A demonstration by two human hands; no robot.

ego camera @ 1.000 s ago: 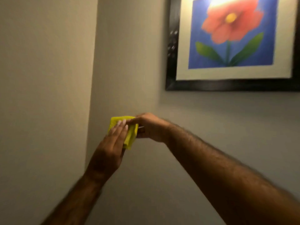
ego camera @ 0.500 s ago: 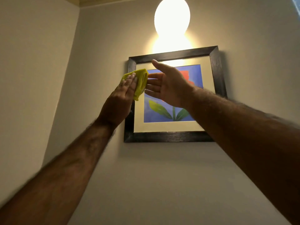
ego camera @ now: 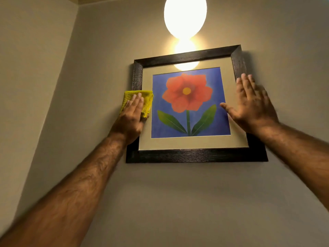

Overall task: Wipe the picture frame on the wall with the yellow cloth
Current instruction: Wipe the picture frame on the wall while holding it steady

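Observation:
A dark wooden picture frame [ego camera: 195,155] hangs on the grey wall, holding a print of a red flower on blue with a cream mat. My left hand [ego camera: 130,118] presses a folded yellow cloth [ego camera: 128,97] flat against the frame's left side, fingers laid over the cloth. My right hand [ego camera: 252,106] lies flat with fingers spread against the frame's right side, holding nothing. It covers part of the right edge.
A bright round wall lamp [ego camera: 185,16] glows just above the frame and reflects in the glass. A room corner [ego camera: 58,82] runs down the left, with the side wall close to my left arm.
Both hands rose from below the picture to the frame. The cloth passed into my left hand alone, and my right hand moved away to the frame's right side. The view tilted upward.

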